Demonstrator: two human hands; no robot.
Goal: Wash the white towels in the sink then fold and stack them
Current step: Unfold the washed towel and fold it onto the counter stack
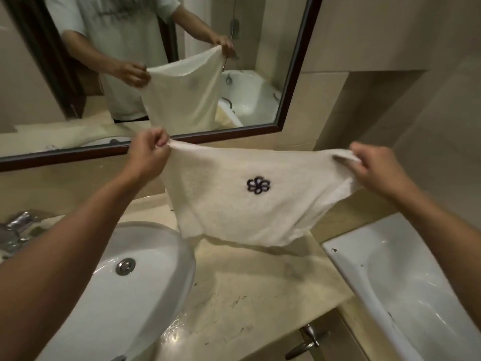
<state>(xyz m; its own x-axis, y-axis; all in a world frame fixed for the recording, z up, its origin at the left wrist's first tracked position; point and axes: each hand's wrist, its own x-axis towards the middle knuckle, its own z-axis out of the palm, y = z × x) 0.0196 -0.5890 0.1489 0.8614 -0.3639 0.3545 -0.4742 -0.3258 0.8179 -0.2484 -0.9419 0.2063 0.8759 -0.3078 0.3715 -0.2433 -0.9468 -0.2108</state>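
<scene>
Head view: left hand [149, 149] and right hand [374, 168] each pinch a top corner of the towel [242, 204], stretching it flat above the counter [260, 287], probably ready for folding.

Beige stone counter [260, 277], white sink [166, 246] set in, wet patch

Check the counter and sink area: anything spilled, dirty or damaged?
Yes. The countertop carries dark smudges and scuffs, with a wet patch at its front edge beside the sink. The bathtub rim also shows black specks. The towel looks fine.
</scene>
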